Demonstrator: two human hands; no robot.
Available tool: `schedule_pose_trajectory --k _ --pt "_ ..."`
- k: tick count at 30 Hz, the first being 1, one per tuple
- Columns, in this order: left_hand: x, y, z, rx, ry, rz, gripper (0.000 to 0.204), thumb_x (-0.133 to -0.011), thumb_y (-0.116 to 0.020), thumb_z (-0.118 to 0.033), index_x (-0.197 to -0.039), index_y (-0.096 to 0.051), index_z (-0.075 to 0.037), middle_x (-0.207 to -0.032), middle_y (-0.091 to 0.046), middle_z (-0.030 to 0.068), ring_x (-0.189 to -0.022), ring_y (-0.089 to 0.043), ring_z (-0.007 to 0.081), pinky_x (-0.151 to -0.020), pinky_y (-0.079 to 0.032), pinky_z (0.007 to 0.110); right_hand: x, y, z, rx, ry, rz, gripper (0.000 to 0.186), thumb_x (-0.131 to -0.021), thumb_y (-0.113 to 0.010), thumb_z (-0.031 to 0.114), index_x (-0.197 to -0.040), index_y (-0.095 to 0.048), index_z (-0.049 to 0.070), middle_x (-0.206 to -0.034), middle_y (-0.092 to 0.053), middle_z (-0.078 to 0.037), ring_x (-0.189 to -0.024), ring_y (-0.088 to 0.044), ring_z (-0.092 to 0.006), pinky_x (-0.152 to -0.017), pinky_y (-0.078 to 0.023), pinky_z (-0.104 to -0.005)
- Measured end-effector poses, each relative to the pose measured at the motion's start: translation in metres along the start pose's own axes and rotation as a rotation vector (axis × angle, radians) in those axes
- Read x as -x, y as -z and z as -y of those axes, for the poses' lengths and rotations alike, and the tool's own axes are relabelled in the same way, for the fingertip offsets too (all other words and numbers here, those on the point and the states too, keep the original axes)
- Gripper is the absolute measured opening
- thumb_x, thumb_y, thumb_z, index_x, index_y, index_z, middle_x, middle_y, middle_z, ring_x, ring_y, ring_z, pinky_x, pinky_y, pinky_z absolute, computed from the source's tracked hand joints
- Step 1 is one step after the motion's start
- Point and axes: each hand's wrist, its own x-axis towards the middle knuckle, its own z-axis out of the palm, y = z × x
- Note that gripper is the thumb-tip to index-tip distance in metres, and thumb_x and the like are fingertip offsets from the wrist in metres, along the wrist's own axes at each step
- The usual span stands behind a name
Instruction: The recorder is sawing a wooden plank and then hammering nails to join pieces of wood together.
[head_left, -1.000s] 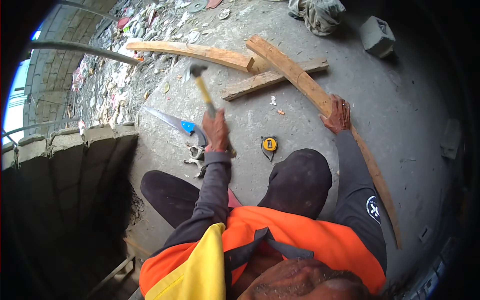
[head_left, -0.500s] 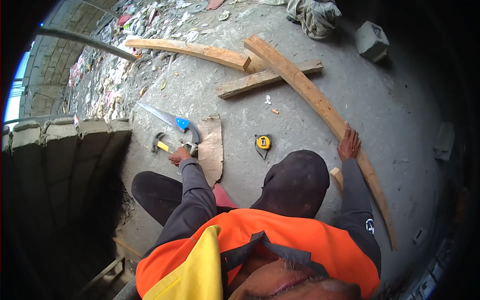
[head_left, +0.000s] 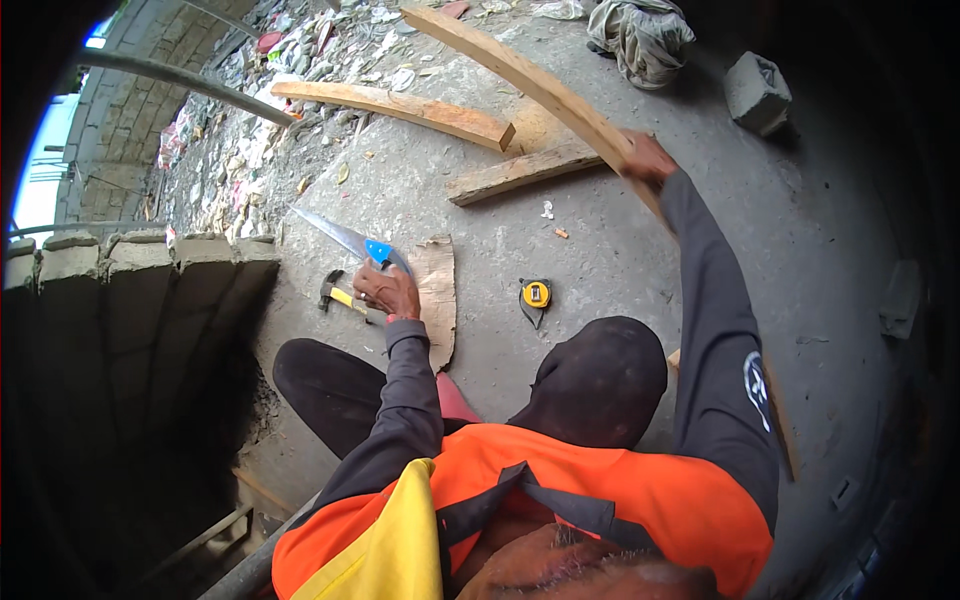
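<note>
L hand [head_left: 388, 292] is off the hammer [head_left: 342, 293], now at saw [head_left: 377, 250] hndl. R hand [head_left: 648, 160] grips plank [head_left: 530, 80] farther fwd; its far end's shifted L.

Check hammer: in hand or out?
Out: hammer lies on the floor, yellow handle showing beside the left hand, which is at the saw.

Scattered over the grey concrete floor [head_left: 600, 255]: saw [head_left: 377, 251] (left hand [head_left: 388, 290] at its handle), hammer [head_left: 343, 296], brown sheet [head_left: 437, 300], tape measure [head_left: 537, 292], weathered beam [head_left: 520, 175], grey block [head_left: 757, 93], crumpled cloth bundle [head_left: 640, 40].
</note>
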Motion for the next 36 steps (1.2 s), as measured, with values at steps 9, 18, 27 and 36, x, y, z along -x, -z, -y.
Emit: schedule_pose_trajectory --k 9,18,27,36 --pt "0.036 0.013 -0.018 0.087 -0.196 0.104 0.046 -0.08 -0.069 -0.009 -0.125 -0.061 -0.001 -0.124 -0.055 0.0208 -0.122 -0.048 0.0388 -0.106 -0.037 0.05 -0.001 -0.112 0.004 0.442 0.01 -0.299 0.102 -0.078 -0.084 0.04 -0.159 -0.03 0.01 -0.158 -0.039 -0.015 -0.149 -0.032 -0.0357 -0.117 -0.026 -0.0672" --pt "0.05 -0.003 -0.046 0.248 -0.359 0.181 0.035 -0.082 -0.069 -0.006 -0.117 -0.064 -0.001 -0.116 -0.06 0.0186 -0.115 -0.056 0.0353 -0.103 -0.041 0.047 0.106 -0.138 -0.011 0.536 0.043 -0.613 0.102 -0.08 -0.084 0.035 -0.16 -0.026 0.01 -0.162 -0.032 -0.014 -0.153 -0.024 -0.0349 -0.119 -0.021 -0.0669" --pt "-0.063 -0.141 -0.178 0.719 0.067 0.467 0.063 -0.087 -0.075 -0.038 -0.119 -0.06 0.015 -0.116 -0.064 0.0312 -0.107 -0.063 0.0391 -0.093 -0.049 0.044 0.168 -0.13 -0.079 0.768 -0.18 -0.56 0.1 -0.077 -0.086 0.03 -0.158 -0.031 0.011 -0.157 -0.038 -0.013 -0.151 -0.029 -0.0353 -0.118 -0.028 -0.0637" --pt "-0.069 -0.223 -0.245 1.059 0.676 0.814 0.045 -0.087 -0.079 -0.029 -0.108 -0.071 0.01 -0.099 -0.072 0.019 -0.089 -0.071 0.0295 -0.077 -0.056 0.038 0.152 -0.105 -0.125 0.464 -0.31 -0.342 0.099 -0.068 -0.08 0.004 -0.155 -0.034 0.009 -0.146 -0.05 -0.016 -0.137 -0.047 -0.0378 -0.113 -0.04 -0.0481"
